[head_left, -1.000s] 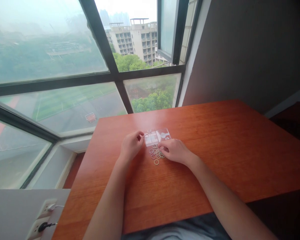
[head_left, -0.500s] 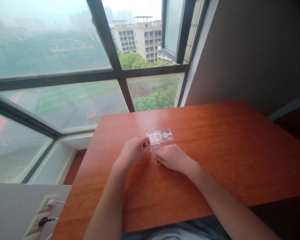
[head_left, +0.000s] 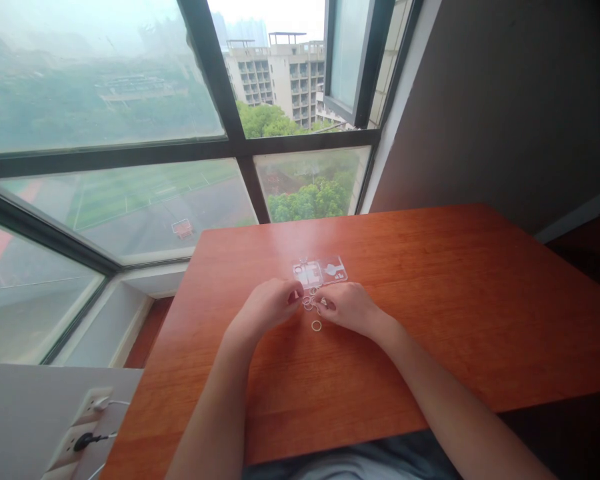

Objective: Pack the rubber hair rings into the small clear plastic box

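At far left, a black plug (head_left: 83, 441) and a white plug (head_left: 101, 403) are sitting in pale wall sockets (head_left: 64, 453). Next, the reddish-brown wooden tabletop (head_left: 430, 300) is stretching rightward below a dark-framed window (head_left: 115, 159). The left hand (head_left: 270, 305) is bending inward over it, thumb and forefinger curling with a narrow gap; whether these fingers are holding anything, I cannot tell. Just beyond them, a clear, flat plastic box (head_left: 309, 275) is lying open, its transparent lid (head_left: 336, 269) extending to the right. Before the box, between the hands, a cluster of small, pale, thin rings (head_left: 308, 303) is lying partly hidden, and one yellowish ring (head_left: 317, 331) is resting apart, nearer the person. The right hand (head_left: 350, 308) is reaching in at the cluster's right side, its fingers bending narrowly; whether they are gripping a ring is too small to tell. Farther right, a grey wall (head_left: 505, 100) is rising behind the tabletop.
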